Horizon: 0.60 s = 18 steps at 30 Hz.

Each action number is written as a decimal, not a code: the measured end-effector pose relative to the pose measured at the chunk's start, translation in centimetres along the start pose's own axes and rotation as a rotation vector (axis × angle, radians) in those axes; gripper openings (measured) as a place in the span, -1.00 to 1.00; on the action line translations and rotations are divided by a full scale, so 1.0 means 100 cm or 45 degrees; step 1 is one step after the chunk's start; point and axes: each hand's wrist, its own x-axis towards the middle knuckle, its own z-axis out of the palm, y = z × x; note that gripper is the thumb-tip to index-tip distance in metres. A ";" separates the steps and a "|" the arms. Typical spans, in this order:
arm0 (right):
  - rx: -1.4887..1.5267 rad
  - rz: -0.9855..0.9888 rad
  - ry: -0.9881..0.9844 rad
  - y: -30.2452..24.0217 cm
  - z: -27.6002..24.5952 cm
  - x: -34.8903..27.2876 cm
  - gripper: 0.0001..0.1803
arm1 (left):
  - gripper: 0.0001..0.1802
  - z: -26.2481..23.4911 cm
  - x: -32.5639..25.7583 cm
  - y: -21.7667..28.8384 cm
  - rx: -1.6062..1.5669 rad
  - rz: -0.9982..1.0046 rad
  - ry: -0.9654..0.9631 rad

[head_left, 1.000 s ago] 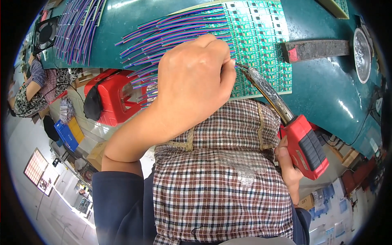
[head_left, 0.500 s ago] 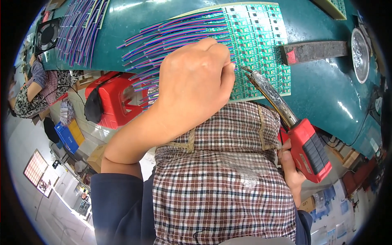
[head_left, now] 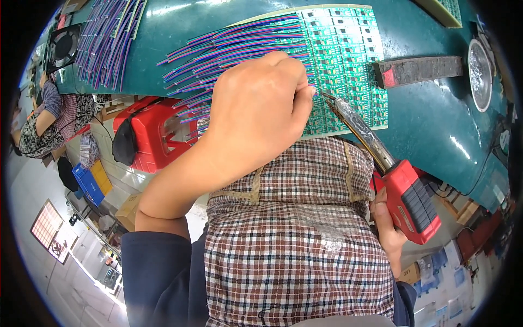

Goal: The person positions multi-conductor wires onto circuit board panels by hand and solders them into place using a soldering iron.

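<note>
A panel of green circuit boards (head_left: 354, 65) lies on the table, with blue, red and green ribbon wires (head_left: 234, 41) joined along its left part. Over those wires is my left hand (head_left: 260, 98), closed, thumb and fingertips pinched at the board. A speck of coloured wire shows at the fingertips; the palm hides the rest. My right hand (head_left: 388, 223) grips a red and black soldering iron (head_left: 411, 201) at the lower right, its fingers partly hidden behind the handle. The iron's thin tip points at the board just right of my left fingertips.
A dark bar with a red patch (head_left: 419, 71) lies right of the panel, beside a round metal dish (head_left: 480, 75). More wired boards (head_left: 111, 41) lie far left, near a black fan (head_left: 64, 48). A red stool (head_left: 147, 136) stands below; another person (head_left: 46, 117) sits at left.
The iron's tip has shifted slightly left, closer to my left fingertips, and its handle has moved a little. My left hand stays nearly in place.
</note>
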 end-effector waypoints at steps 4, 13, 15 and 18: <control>0.036 -0.031 0.004 0.001 0.001 0.001 -0.94 | -0.78 0.002 0.000 -0.001 0.010 0.026 0.025; -0.038 0.005 0.008 0.000 0.001 -0.002 -0.87 | -0.77 0.004 -0.001 -0.001 0.078 0.080 0.065; 0.078 0.036 0.049 -0.001 0.001 -0.003 -0.85 | -0.77 0.005 0.000 -0.001 0.066 0.094 0.082; -0.036 0.025 0.010 0.000 -0.003 -0.005 -0.85 | -0.78 0.004 -0.001 0.000 0.100 0.086 0.069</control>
